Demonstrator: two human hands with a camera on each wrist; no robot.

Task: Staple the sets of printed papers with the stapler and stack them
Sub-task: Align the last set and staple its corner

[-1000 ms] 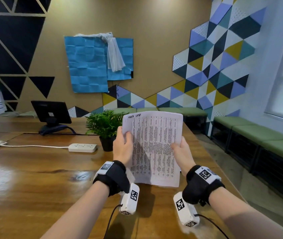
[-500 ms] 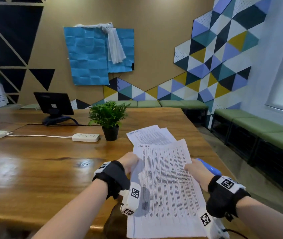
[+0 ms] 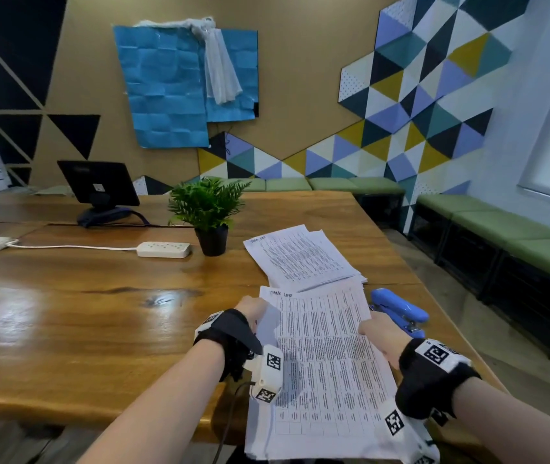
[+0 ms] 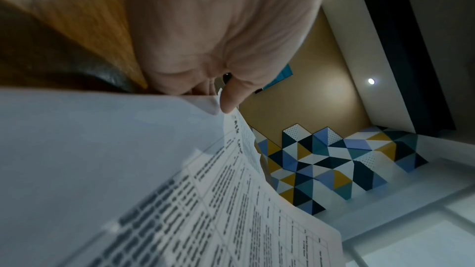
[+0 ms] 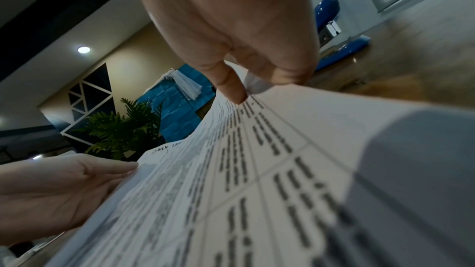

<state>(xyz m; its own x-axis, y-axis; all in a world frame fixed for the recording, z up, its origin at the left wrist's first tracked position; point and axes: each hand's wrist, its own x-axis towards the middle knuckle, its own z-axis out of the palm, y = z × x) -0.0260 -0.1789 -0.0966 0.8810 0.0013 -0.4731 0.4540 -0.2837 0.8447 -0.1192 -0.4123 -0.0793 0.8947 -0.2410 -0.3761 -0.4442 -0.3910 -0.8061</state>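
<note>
With my left hand (image 3: 254,308) and right hand (image 3: 378,331) pinching the paper set (image 3: 325,356) by its edges, I should square its top corner before reaching for the stapler (image 3: 399,311)

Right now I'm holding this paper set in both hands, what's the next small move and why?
Probably let go with the right hand and reach for the blue stapler just beside it. The left hand already pinches the paper set near its top corner, and the stapler lies untouched on the table.

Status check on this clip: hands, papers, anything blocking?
Both hands, left and right, pinch the printed set at its side edges. Blue stapler untouched beside it. Nothing blocking.
</note>
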